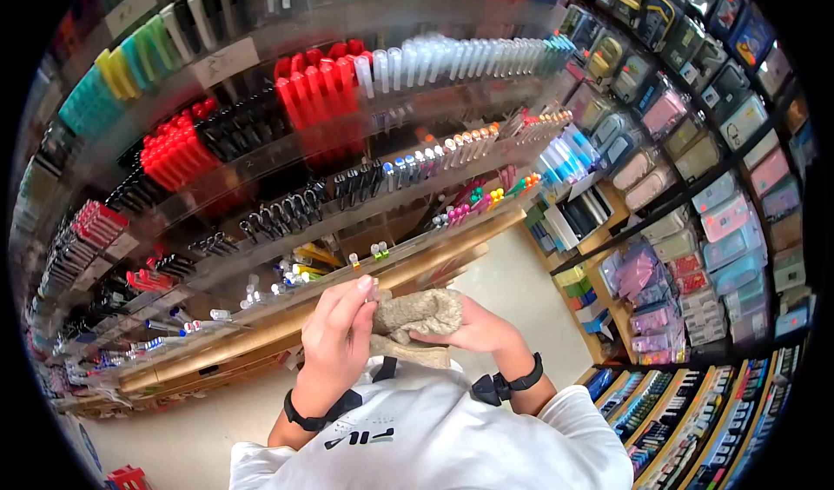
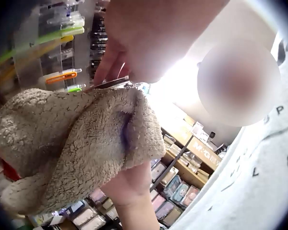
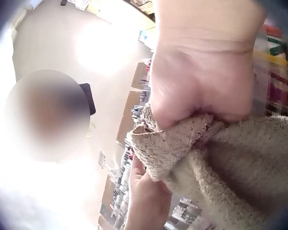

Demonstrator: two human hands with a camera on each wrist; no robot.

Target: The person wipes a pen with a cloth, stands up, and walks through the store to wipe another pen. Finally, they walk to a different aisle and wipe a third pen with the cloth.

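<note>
A tan fleecy cloth (image 1: 421, 312) is bunched in front of the chest. My right hand (image 1: 479, 327) grips it from the right side, with part of the hand hidden in its folds; the right wrist view shows the hand (image 3: 201, 86) pressed into the fabric (image 3: 182, 148). At the cloth's left edge, my left hand (image 1: 337, 329) has its fingers bent and pinches a slim, dark-edged thing (image 2: 113, 82) just above the cloth (image 2: 86, 143). I cannot tell what kind of thing it is.
Tiered clear racks of pens (image 1: 321, 90) rise ahead, above a wooden shelf edge (image 1: 287, 325). Packaged cases (image 1: 730, 212) hang on the right wall. Slanted trays of stationery (image 1: 695, 412) stand at lower right. A red box (image 1: 128, 478) is on the floor at lower left.
</note>
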